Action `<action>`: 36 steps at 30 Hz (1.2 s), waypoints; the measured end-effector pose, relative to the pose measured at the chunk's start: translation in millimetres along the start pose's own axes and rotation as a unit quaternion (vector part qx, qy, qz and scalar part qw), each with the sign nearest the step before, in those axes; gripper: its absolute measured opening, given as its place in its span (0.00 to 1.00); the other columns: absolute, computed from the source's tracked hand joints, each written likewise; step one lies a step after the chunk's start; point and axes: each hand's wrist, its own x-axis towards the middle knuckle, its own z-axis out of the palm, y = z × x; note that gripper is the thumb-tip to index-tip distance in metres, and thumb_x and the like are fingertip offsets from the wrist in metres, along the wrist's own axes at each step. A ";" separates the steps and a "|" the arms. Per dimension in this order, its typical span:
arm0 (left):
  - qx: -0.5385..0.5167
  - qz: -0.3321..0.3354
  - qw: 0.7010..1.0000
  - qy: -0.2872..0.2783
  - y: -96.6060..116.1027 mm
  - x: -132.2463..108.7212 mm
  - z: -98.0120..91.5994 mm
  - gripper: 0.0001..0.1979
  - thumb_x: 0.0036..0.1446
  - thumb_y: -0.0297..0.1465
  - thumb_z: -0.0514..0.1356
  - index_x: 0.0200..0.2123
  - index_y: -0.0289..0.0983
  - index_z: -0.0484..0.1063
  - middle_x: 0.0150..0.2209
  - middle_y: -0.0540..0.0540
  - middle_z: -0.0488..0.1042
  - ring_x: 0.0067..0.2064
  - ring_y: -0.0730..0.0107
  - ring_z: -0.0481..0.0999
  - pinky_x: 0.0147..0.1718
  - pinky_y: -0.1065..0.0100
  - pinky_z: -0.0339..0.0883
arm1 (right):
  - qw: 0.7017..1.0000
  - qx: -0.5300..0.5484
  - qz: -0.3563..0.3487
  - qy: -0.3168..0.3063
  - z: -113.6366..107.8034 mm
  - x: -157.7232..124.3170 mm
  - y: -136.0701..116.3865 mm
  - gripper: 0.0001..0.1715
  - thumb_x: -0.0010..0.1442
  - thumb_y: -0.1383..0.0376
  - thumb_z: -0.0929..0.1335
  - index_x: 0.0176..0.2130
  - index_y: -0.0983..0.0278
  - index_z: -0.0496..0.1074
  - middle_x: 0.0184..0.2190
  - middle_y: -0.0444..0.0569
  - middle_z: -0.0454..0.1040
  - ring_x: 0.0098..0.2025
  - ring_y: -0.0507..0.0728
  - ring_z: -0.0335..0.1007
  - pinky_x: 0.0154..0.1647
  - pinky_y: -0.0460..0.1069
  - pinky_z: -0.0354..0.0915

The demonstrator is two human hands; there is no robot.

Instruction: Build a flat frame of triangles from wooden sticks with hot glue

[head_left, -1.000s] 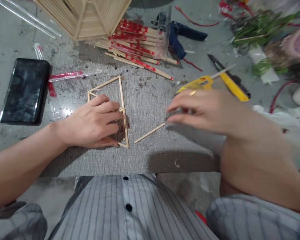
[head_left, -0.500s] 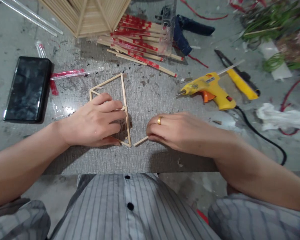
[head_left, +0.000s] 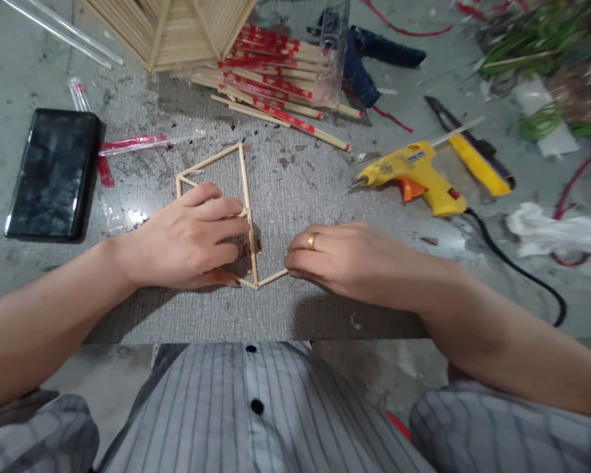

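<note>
A frame of thin wooden sticks lies flat on the grey table, partly covered by my left hand. The fingers of that hand are bent over the frame and grip it at its right-hand and lower sticks. My right hand, with a ring on one finger, pinches a short wooden stick. The stick's left end touches the frame's bottom corner and it slants up to the right; its other end is hidden under my fingers.
A yellow hot glue gun with a black cord lies to the right, beside a yellow utility knife. Chopsticks in red wrappers lie behind, near a larger stick structure. A black phone-like device rests at left.
My right hand has shifted slightly left with the stick, closing the small gap between the stick's end and the frame's corner. My left hand stays in place.
</note>
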 end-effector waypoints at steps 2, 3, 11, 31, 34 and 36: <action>-0.001 0.001 1.000 0.004 -0.1 0.7 0.1 0.16 0.67 0.41 0.56 0.29 0.36 0.69 0.44 0.45 0.78 0.50 0.56 0.72 0.45 0.56 0.62 | 1.000 0.006 -0.002 -0.004 -0.2 0.2 0.7 0.13 0.68 0.71 0.62 0.35 0.66 0.73 0.35 0.49 0.77 0.36 0.54 0.69 0.31 0.49 0.52; -0.002 0.002 1.000 0.006 -0.2 0.9 0.2 0.16 0.67 0.40 0.57 0.30 0.36 0.69 0.44 0.45 0.78 0.50 0.55 0.72 0.45 0.55 0.62 | 1.000 0.009 -0.002 -0.005 -0.3 0.3 1.0 0.13 0.68 0.71 0.62 0.35 0.66 0.73 0.35 0.49 0.77 0.36 0.54 0.69 0.31 0.49 0.52; -0.009 0.003 1.000 -0.002 -0.3 1.0 -1.4 0.15 0.65 0.39 0.59 0.29 0.36 0.67 0.44 0.43 0.79 0.50 0.53 0.74 0.44 0.54 0.64 | 1.000 0.017 0.002 -0.010 2.0 2.1 1.1 0.12 0.68 0.71 0.62 0.36 0.66 0.74 0.35 0.51 0.77 0.36 0.54 0.68 0.30 0.49 0.50; -0.014 -0.023 0.999 -0.033 1.2 -0.8 -0.8 0.15 0.64 0.40 0.60 0.28 0.38 0.70 0.46 0.46 0.78 0.53 0.58 0.71 0.50 0.57 0.61 | 1.000 0.012 0.006 -0.001 5.0 5.1 1.6 0.13 0.66 0.73 0.62 0.36 0.66 0.75 0.35 0.51 0.77 0.33 0.53 0.67 0.30 0.49 0.50; -0.011 -0.016 1.000 -0.022 0.8 -0.7 -0.2 0.15 0.64 0.40 0.60 0.28 0.37 0.70 0.46 0.46 0.78 0.52 0.58 0.72 0.49 0.56 0.61 | 1.000 0.015 0.014 -0.004 5.5 4.1 1.6 0.13 0.67 0.71 0.62 0.36 0.67 0.74 0.35 0.51 0.76 0.33 0.53 0.67 0.30 0.48 0.51; -0.010 -0.011 1.000 -0.018 0.8 -0.5 -0.2 0.15 0.64 0.40 0.59 0.28 0.37 0.70 0.46 0.45 0.78 0.51 0.58 0.72 0.48 0.56 0.62 | 1.000 0.021 0.018 -0.002 5.1 3.8 1.1 0.14 0.68 0.69 0.62 0.35 0.67 0.74 0.34 0.51 0.76 0.33 0.53 0.67 0.30 0.48 0.53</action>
